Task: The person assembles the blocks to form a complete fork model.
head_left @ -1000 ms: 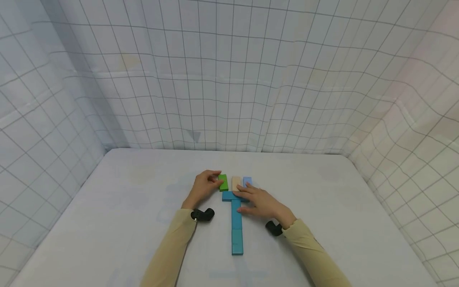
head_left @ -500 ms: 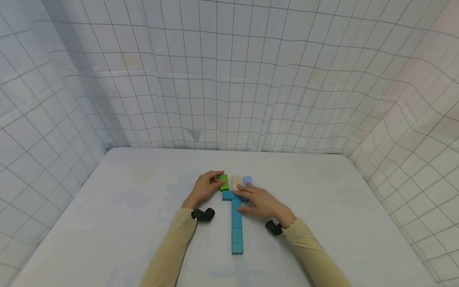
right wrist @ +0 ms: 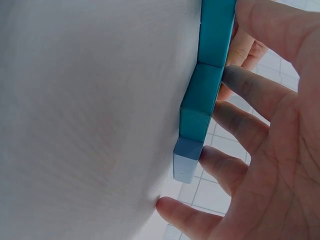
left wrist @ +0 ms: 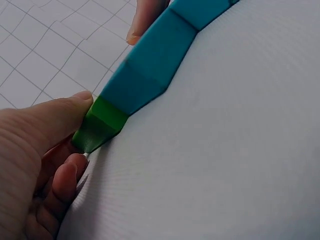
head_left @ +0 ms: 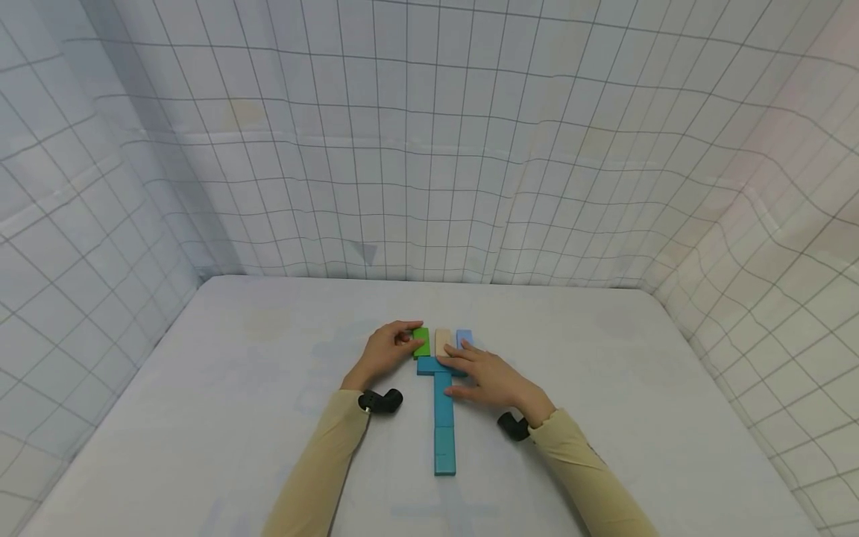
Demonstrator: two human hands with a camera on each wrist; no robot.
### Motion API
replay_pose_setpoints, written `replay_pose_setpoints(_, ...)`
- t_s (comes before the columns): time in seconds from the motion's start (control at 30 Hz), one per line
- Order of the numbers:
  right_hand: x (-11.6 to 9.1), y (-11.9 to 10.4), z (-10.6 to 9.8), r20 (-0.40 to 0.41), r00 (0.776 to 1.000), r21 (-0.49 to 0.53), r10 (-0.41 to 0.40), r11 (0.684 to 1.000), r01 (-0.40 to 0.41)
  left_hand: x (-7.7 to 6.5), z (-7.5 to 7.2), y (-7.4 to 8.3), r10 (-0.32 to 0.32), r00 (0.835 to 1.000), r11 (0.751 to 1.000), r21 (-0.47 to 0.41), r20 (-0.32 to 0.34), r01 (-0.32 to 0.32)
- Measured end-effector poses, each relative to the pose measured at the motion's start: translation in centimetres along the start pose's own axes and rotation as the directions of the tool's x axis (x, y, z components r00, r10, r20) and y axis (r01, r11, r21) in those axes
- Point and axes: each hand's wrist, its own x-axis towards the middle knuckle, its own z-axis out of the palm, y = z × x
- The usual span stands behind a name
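In the head view my left hand (head_left: pixel 384 352) pinches a green block (head_left: pixel 421 344) by its left side. The left wrist view shows that block's near end (left wrist: pixel 104 120) against the end of a teal-blue block (left wrist: pixel 145 70). My right hand (head_left: pixel 493 379) has its fingers spread. Its fingertips rest on the crosswise blue block (head_left: pixel 427 365), whose right part they partly cover, and reach over to the beige block (head_left: pixel 442 341) and light blue block (head_left: pixel 464 336). Two lengthwise blue blocks, one upper (head_left: pixel 444 399) and one lower (head_left: pixel 444 451), run toward me in a line.
The blocks lie flat on a white-covered table (head_left: pixel 268 313). Behind and at the sides hang white grid-patterned curtains (head_left: pixel 429 149). Both wrists carry a small black camera, such as the left device (head_left: pixel 381 402). Light-coloured sleeves (head_left: pixel 315 462) cover the forearms.
My left hand has shifted slightly right with the green block, which now stands closer to the beige one and straighter. The right hand stays where it was.
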Motion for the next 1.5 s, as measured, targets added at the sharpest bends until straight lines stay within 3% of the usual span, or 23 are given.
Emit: replay_pose_setpoints(1.5,0.14,0.2,0.02,0.017,1.0,0.008,0.017,1.0,-0.017,-0.02,-0.1,0.33,0.017,1.0,0.999,0.029,0.01,-0.018)
